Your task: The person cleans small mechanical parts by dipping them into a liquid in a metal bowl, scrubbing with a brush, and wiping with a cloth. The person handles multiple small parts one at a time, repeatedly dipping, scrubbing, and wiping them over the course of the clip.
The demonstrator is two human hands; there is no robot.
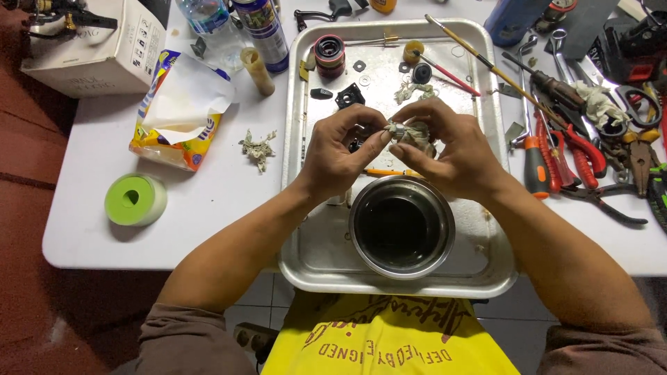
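Observation:
My left hand (342,148) and my right hand (445,147) meet above a metal tray (299,104), both pinching a dirty crumpled tissue wad (410,132) that seems wrapped round a small part I cannot make out. Just below my hands, a steel bowl (401,226) with dark liquid stands in the tray. Behind them in the tray lie a dark cylindrical part with a red ring (329,55), small black pieces (349,96), washers, another tissue scrap (414,91) and two thin brushes (479,61).
A used tissue wad (258,148) lies on the white table, left of the tray. Further left are a tissue pack (179,111), a green tape roll (135,199) and a cardboard box (97,48). Pliers, screwdrivers and scissors (590,139) crowd the right side. Bottles (260,31) stand behind.

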